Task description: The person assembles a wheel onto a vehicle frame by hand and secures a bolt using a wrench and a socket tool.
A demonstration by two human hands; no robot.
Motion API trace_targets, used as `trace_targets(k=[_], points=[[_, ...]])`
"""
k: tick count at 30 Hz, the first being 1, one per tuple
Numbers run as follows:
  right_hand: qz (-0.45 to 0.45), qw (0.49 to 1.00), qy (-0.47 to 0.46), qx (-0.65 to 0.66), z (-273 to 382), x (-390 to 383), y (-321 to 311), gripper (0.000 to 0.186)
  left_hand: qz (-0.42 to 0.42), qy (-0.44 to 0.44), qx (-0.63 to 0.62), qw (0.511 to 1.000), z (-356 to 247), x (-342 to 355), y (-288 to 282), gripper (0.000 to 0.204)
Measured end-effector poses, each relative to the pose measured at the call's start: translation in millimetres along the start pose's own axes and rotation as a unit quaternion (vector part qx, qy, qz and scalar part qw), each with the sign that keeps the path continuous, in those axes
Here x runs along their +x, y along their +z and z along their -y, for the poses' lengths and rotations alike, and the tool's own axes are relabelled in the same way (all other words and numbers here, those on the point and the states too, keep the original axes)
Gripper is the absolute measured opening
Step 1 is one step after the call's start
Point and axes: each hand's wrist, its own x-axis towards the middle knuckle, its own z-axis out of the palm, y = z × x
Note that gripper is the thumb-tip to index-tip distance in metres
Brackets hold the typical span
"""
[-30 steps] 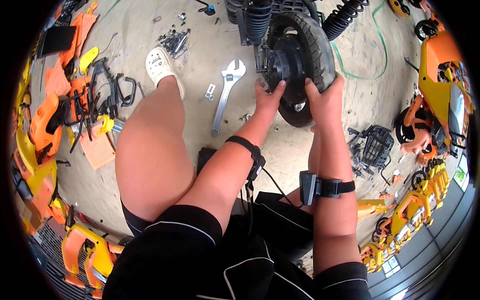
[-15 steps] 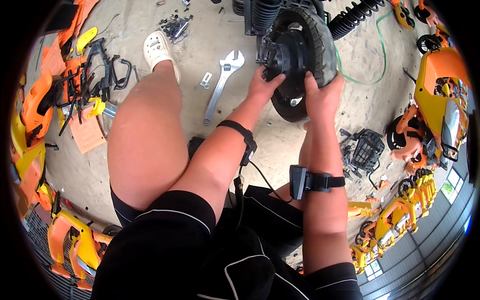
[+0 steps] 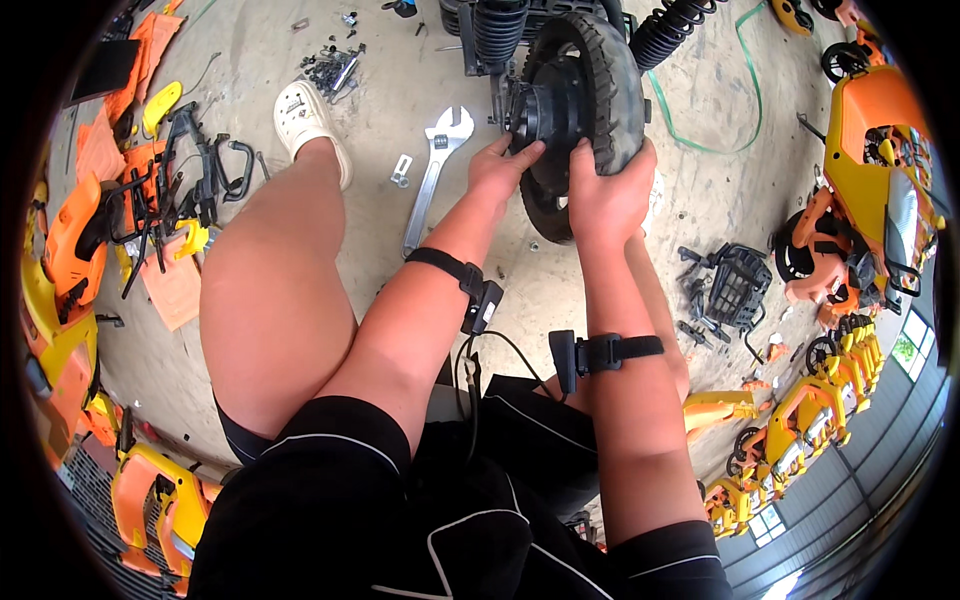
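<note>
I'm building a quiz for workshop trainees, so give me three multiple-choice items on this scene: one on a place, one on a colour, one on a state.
1. Where does the adjustable wrench lie?
A. On the floor, left of the wheel
B. On top of the wheel
C. In the left hand

2. What colour is the shoe?
A. Black
B. White
C. Green

3. How is the wheel being handled?
A. Untouched
B. One hand only
C. Both hands on it

Answers: 1 A, it lies flat on the concrete beside the left hand. 2 B, the shoe is plainly white. 3 C, the left hand is at the hub and the right hand on the tyre.
</note>
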Motion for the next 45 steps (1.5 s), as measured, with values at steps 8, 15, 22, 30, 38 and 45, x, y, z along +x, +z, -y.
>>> trace_targets(k=[8,15,22,30,38,45], points=[[-0.013,1.000,0.014,0.015,-9,-25,7,0.081,0.025,0.048,-0.026,0.998,33,11,-11,0.098],[-0.044,0.999,-0.018,0.008,-6,-27,11,0.079,0.163,0.049,-0.004,0.985,28,49,-42,0.112],[-0.053,0.998,-0.014,-0.010,-12,-22,9,0.078,0.243,0.086,0.026,0.966,30,66,-51,0.100],[-0.049,0.999,-0.002,-0.014,-8,-19,8,0.077,0.169,0.045,0.088,0.981,34,63,-48,0.087],[-0.033,0.999,0.005,-0.008,9,-24,7,0.076,0.087,0.072,0.071,0.991,19,31,-39,0.074],[-0.002,1.000,0.010,0.004,6,-29,7,0.082,0.136,0.038,0.027,0.990,43,55,-50,0.072]])
